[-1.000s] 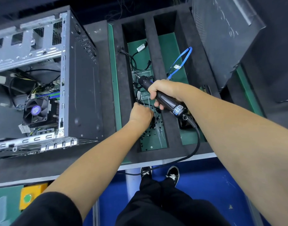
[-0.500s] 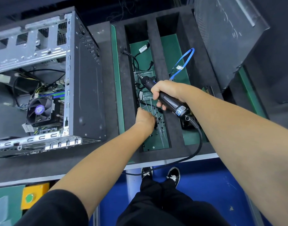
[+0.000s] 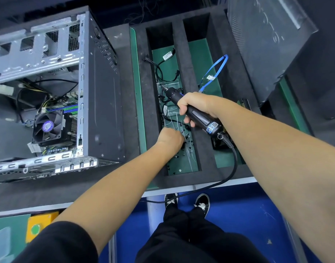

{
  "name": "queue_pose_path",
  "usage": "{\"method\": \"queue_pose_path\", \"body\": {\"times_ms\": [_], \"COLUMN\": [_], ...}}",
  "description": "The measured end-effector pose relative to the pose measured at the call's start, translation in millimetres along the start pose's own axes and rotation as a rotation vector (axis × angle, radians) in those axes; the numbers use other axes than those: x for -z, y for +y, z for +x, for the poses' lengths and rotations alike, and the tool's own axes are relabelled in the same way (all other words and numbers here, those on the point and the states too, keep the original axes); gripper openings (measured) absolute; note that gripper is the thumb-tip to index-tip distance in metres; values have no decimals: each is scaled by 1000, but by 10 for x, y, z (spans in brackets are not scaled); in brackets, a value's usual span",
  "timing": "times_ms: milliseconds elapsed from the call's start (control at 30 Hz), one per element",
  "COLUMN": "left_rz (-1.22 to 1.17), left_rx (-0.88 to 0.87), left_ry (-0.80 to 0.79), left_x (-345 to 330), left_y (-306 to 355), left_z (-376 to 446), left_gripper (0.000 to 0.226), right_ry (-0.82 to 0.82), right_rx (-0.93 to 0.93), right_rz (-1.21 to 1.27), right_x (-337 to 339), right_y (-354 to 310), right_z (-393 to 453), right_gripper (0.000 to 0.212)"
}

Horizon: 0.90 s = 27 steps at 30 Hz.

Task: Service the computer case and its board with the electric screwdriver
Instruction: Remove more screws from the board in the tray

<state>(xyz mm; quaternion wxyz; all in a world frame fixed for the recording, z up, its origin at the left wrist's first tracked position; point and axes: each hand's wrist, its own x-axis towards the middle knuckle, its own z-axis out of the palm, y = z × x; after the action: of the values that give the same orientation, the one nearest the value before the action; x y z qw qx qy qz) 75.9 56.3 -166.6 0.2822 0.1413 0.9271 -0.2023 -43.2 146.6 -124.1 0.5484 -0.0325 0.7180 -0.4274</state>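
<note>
The open computer case point(image 3: 104, 95) lies on its side at the left, showing its board point(image 3: 68, 107) and a black cooler fan point(image 3: 47, 127). My right hand point(image 3: 196, 106) grips the black electric screwdriver point(image 3: 198, 115), tip pointing up-left over the left slot of the foam tray point(image 3: 185, 63). My left hand point(image 3: 170, 138) reaches down into that slot among small black screws point(image 3: 187, 147) and clear zip ties, fingers curled and hidden from view. Whether it holds a screw cannot be seen.
A blue cable point(image 3: 217, 71) loops in the right tray slot, black wires point(image 3: 162, 73) in the left one. The removed side panel point(image 3: 263, 40) leans at the upper right. The screwdriver cord point(image 3: 231, 168) hangs over the bench edge. A yellow button box point(image 3: 37, 227) sits lower left.
My left hand slid a little toward the near end of the slot, into the screws. The right hand with the screwdriver stayed nearly still.
</note>
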Motion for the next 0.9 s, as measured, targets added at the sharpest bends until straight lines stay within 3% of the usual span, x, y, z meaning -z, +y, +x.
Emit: {"method": "queue_pose_path", "body": {"times_ms": [367, 633, 900], "left_rz": [-503, -384, -435], "left_rx": [163, -46, -42], "left_ry": [74, 67, 132], "left_x": [103, 31, 22], "left_y": [-144, -21, 53], "left_z": [37, -1, 5], "left_gripper": [28, 23, 22], "right_ry": [23, 40, 47], "right_rx": [3, -9, -14], "right_rz": [-12, -17, -18], "right_x": [-24, -36, -41], "right_y": [-23, -18, -31], "right_z": [-22, -31, -45], "right_gripper": [31, 35, 36]}}
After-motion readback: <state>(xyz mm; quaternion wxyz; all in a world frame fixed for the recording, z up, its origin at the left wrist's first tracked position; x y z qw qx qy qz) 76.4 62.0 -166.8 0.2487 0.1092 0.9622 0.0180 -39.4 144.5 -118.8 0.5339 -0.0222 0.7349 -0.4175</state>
